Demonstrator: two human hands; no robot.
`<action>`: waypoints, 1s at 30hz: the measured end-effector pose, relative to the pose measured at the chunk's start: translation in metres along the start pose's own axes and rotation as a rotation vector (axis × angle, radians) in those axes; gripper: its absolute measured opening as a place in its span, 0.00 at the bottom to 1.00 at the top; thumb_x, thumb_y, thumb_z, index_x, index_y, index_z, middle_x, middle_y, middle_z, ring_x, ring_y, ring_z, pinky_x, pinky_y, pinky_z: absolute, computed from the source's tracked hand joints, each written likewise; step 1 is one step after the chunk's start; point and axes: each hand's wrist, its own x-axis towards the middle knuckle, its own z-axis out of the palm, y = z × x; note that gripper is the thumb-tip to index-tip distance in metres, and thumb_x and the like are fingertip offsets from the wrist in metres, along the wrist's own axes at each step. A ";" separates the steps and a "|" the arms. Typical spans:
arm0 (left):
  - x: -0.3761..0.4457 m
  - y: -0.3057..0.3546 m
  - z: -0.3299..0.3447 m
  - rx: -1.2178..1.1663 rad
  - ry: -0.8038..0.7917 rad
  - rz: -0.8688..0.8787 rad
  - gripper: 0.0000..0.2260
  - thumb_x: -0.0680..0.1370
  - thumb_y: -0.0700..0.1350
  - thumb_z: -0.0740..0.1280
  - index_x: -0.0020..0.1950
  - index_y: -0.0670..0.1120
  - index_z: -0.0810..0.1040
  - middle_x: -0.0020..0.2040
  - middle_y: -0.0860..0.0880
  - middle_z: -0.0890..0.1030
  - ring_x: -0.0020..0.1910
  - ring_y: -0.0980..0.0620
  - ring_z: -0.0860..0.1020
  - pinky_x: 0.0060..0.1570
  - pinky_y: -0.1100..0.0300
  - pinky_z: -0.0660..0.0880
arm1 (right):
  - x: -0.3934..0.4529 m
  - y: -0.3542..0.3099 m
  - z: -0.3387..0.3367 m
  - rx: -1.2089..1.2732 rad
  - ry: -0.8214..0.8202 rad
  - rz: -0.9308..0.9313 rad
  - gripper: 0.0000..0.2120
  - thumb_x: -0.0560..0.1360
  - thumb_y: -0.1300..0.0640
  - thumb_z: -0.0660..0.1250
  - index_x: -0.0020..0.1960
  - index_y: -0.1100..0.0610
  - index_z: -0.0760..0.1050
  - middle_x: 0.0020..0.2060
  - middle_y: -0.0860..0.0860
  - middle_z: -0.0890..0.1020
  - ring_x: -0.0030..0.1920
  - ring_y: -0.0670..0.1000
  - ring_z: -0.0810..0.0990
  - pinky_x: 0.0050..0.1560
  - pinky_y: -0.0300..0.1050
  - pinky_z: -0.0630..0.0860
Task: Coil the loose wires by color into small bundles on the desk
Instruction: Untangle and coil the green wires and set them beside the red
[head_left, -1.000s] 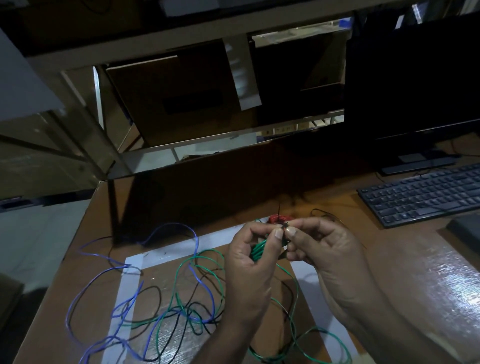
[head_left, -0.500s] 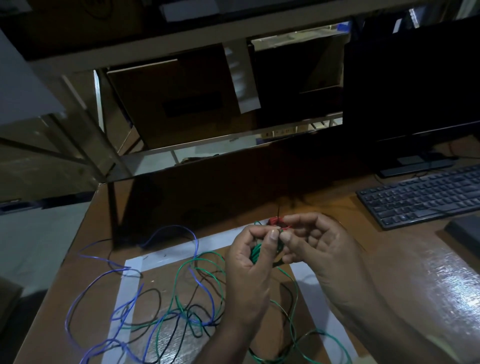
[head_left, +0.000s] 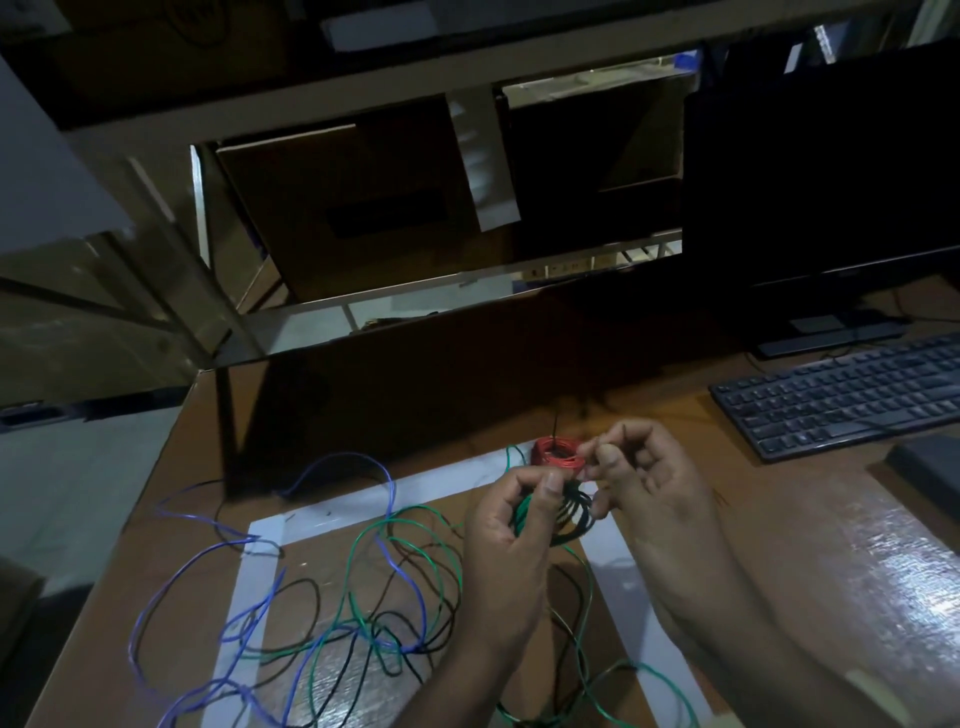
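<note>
My left hand (head_left: 511, 525) grips a small green wire coil (head_left: 558, 519) above the desk, thumb pressed on its top. Just to the right, my right hand (head_left: 641, 475) has its fingers curled and pinches the wire's end near the coil. A finished red wire bundle (head_left: 556, 453) lies on the desk right behind both hands. Loose green wire (head_left: 402, 525) trails from the coil across the white-taped square (head_left: 332, 514). Tangled with it are a loose blue wire (head_left: 208, 556) and a loose black wire (head_left: 306, 587) at the left.
A black keyboard (head_left: 841, 395) lies at the right, with a dark monitor (head_left: 821, 171) behind it and a dark flat object (head_left: 930, 462) at the right edge. A dark partition (head_left: 441, 384) backs the wooden desk (head_left: 831, 571).
My hands have drawn slightly apart, uncovering the red bundle behind them. My right hand lifted a little up and right while the left keeps the green coil.
</note>
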 end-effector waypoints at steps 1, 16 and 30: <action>-0.002 0.000 0.002 -0.009 -0.006 -0.005 0.09 0.81 0.45 0.66 0.49 0.42 0.84 0.42 0.48 0.85 0.42 0.58 0.81 0.43 0.68 0.76 | 0.000 0.000 0.000 0.022 0.004 -0.003 0.05 0.82 0.58 0.63 0.48 0.51 0.75 0.45 0.53 0.84 0.38 0.49 0.79 0.41 0.50 0.78; -0.004 -0.010 0.003 0.226 -0.144 0.046 0.06 0.82 0.43 0.69 0.47 0.49 0.84 0.44 0.54 0.85 0.47 0.54 0.83 0.49 0.62 0.77 | 0.001 0.013 -0.016 0.141 0.032 0.069 0.06 0.83 0.62 0.61 0.49 0.56 0.74 0.35 0.52 0.80 0.33 0.49 0.77 0.36 0.41 0.76; -0.019 -0.035 0.015 0.130 0.003 -0.241 0.05 0.79 0.50 0.73 0.44 0.51 0.82 0.40 0.54 0.83 0.39 0.59 0.79 0.41 0.66 0.74 | 0.029 0.015 -0.067 -0.069 0.085 0.221 0.05 0.83 0.60 0.62 0.54 0.61 0.74 0.41 0.53 0.84 0.37 0.46 0.80 0.36 0.33 0.78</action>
